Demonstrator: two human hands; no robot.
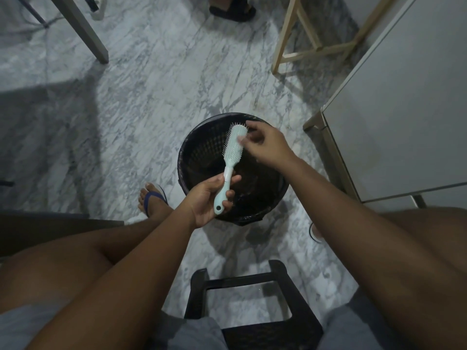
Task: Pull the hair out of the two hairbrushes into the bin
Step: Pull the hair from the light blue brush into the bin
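A pale mint hairbrush [233,150] is held over a black lined wicker bin [194,157] on the marble floor. My left hand [211,198] grips the brush by its handle, with the bristled head pointing up and away from me. My right hand [265,145] is at the head's right side, thumb and fingertips together against the bristles near the tip. Whether any hair sits between those fingers is too fine to tell. Dark clumps lie in the bottom of the bin. Only one hairbrush is in view.
I sit on a black stool [252,299], knees spread either side of the bin. A white cabinet [404,109] stands to the right, a wooden frame [310,46] beyond it, a table leg [86,31] at far left. Someone's sandalled foot [232,7] shows at the top.
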